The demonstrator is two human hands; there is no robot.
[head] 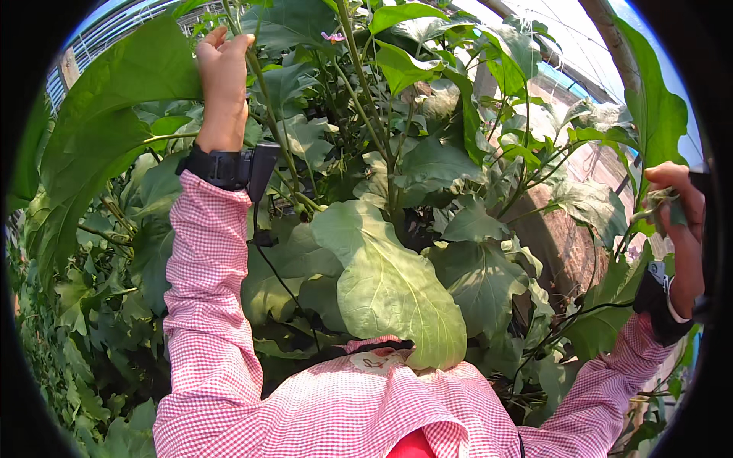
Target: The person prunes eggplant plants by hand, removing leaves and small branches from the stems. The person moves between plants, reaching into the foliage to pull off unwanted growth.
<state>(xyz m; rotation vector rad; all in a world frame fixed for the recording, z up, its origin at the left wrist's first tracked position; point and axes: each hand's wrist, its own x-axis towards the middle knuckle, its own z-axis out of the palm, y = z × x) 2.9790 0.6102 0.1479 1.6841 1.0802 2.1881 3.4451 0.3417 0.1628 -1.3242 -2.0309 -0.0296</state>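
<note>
Tall eggplant plants with broad leaves fill the space before me. At the upper left, my left hand (222, 86) is raised with its fingers around a green eggplant stem (264, 86); the thumb lies across it and the fingertips are partly hidden. Beside that wrist hangs a very large leaf (109, 97). Far to the right, my right hand (684, 209) is closed on a small bunch of plant cuttings (658, 203), pale stem ends showing between thumb and fingers. A broad, sunlit leaf (401, 280) overlaps the front of my checked shirt.
A pink-purple flower (333, 38) hangs near the top. Thin white strings (532, 46) run up among the plants. Behind the leaves at right stands a brownish wall (564, 240), under a wooden pole (613, 43). Black cables (286, 283) run from devices strapped to both wrists.
</note>
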